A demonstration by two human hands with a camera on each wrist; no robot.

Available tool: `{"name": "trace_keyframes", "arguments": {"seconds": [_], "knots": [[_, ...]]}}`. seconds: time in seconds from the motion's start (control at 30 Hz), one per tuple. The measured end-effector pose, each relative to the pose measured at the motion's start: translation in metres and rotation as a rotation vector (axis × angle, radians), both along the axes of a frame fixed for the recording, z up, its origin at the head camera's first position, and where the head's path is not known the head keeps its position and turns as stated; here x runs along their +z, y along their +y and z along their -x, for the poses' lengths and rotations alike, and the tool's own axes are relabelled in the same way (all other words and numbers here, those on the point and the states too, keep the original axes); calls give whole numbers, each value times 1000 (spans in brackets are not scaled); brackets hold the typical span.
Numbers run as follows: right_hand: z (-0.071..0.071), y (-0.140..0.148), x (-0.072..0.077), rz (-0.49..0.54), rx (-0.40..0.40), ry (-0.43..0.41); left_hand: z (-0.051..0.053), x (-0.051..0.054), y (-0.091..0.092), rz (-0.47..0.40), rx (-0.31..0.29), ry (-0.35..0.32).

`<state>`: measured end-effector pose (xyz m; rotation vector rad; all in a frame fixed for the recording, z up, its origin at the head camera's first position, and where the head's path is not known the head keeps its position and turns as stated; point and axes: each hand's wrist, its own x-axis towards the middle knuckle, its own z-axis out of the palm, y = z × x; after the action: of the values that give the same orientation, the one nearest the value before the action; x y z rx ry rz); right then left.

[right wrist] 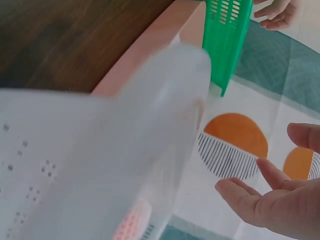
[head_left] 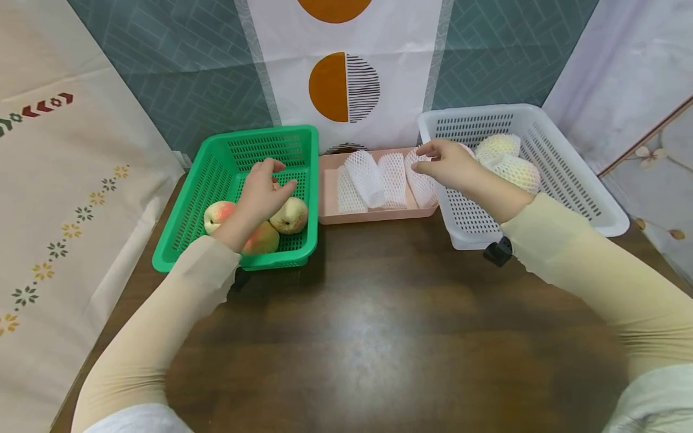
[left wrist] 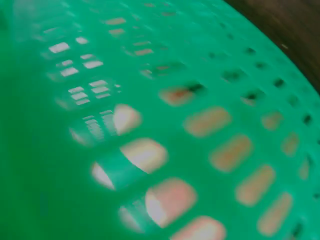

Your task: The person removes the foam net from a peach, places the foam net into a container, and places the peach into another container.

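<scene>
Teal-and-white patterned cloth (head_left: 195, 84) is hanging behind a dark brown wooden tabletop (head_left: 368, 313), and three containers are sitting in a row along its far side. At the person's left, a green perforated plastic basket (head_left: 312, 186) is holding several round red-and-yellow peaches (head_left: 289, 216). Their left hand (head_left: 258, 193) is hovering over these with fingers loosely bent, the grip released and carrying nothing that I am seeing. In the middle, a shallow pale-pink tray (head_left: 379, 217) is holding white mesh foam sleeves (head_left: 367, 180), some overlapping. The right hand (head_left: 453, 165) is hanging where the tray is meeting a white perforated plastic basket (head_left: 565, 168), thumb and fingers parted, its grip released too; whether a fingertip is touching the nearest sleeve, I cannot tell. Inside that basket, round foam-netted bundles (head_left: 514, 173) are resting together.

I'd be minding those overlapping sleeves: a careless pinch could be dragging two out at once. Peaches could be bruising under a hard squeeze, or rolling if nudged. With a small black wrist device (head_left: 498, 252) sitting just beside the white basket's near rim, a low sweep could be snagging and shifting it.
</scene>
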<state>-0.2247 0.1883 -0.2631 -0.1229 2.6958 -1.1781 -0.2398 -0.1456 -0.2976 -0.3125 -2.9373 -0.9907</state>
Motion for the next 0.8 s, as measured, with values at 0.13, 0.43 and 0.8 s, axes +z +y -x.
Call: {"name": "trace_keyframes", "arguments": {"seconds": [0.13,0.43,0.8], "knots": [[-5,10,6,3,-15,10,-8,8,14,-12,-47,16],[-7,36,15,-69,-70,55,-20,24,56,-88,-169,69],[-2,64,14,-153,-78,99,-35,24,107,-280,-232,-57]]}}
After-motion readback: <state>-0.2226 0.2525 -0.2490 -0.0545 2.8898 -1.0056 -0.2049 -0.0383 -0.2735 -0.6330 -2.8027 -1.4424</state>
